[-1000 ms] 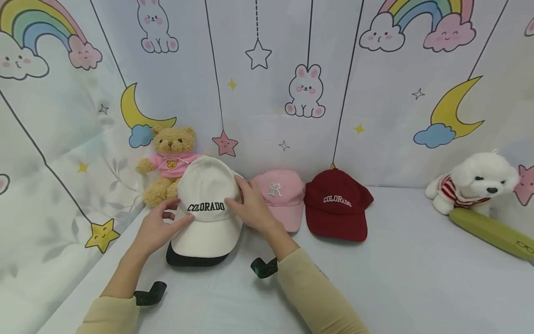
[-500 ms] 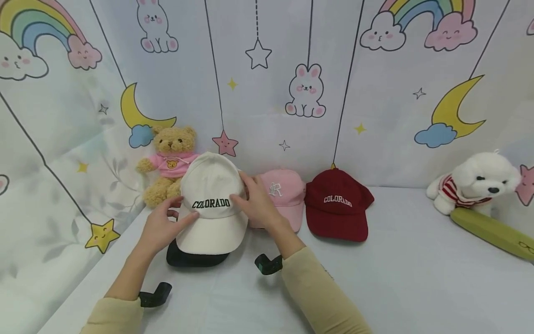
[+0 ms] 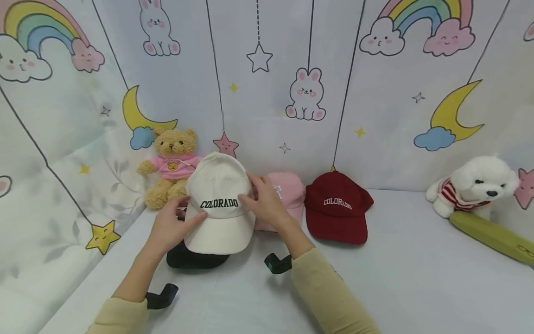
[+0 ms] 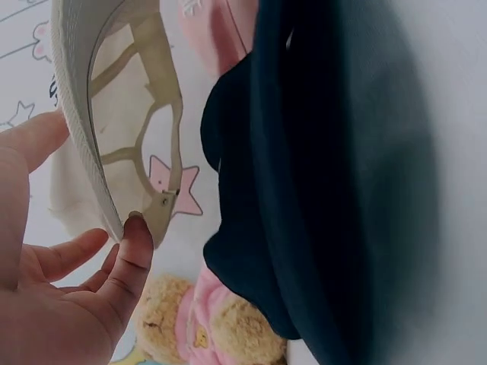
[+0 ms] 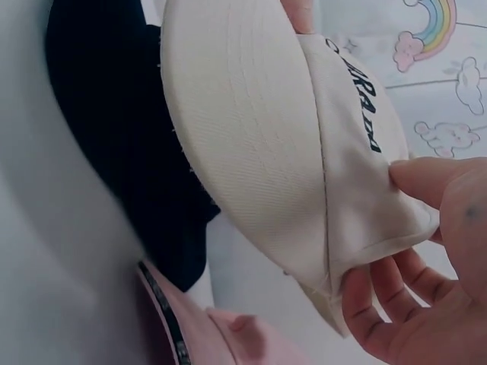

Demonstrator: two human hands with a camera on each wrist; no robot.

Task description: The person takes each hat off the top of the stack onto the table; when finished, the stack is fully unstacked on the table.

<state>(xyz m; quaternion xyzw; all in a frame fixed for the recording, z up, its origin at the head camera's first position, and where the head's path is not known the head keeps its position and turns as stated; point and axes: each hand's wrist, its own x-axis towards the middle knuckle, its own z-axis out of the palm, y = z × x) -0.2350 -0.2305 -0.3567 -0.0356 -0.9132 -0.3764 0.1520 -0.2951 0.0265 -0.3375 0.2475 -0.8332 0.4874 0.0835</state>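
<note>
Both hands hold a white baseball cap (image 3: 221, 185) with dark COLORADO lettering, its brim toward me. My left hand (image 3: 170, 226) grips its left side; in the left wrist view the fingers (image 4: 129, 266) curl under the edge and the thumb lies on the front. On the right side, my right hand (image 3: 269, 202) pinches the crown, thumb beside the lettering and fingers (image 5: 373, 319) tucked behind. Below and behind it a black cap (image 3: 196, 260) rests on the table, mostly covered in the head view. The left wrist view shows the white cap raised apart from the black cap (image 4: 259, 190).
A pink cap (image 3: 288, 190), partly behind my right hand, and a dark red cap (image 3: 337, 208) stand to the right. A teddy bear (image 3: 173, 162) sits at the back left. A white plush dog (image 3: 479, 181) and a long green object (image 3: 492, 237) lie far right.
Both hands have carried the white cap to the right and slightly up, away from over the black cap. More of the black cap shows, and the pink cap is more covered.
</note>
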